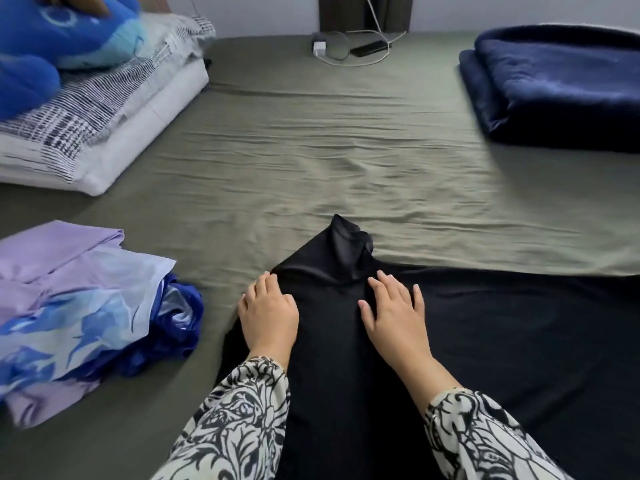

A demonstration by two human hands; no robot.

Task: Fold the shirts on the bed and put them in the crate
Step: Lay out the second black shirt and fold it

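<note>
A black shirt (485, 327) lies spread on the olive-green bed sheet (329, 150), its bunched collar end pointing away from me. My left hand (268, 311) rests flat on the shirt's left edge, fingers relaxed. My right hand (394, 310) presses flat on the cloth just to the right, fingers spread. A pile of other shirts (79, 306), lilac, pale blue and dark blue, sits at the left. No crate is in view.
Folded striped bedding (104, 109) with a blue plush toy (52, 39) lies at the back left. A folded navy blanket (554, 84) is at the back right. A charger, cable and phone (349, 48) lie at the far edge.
</note>
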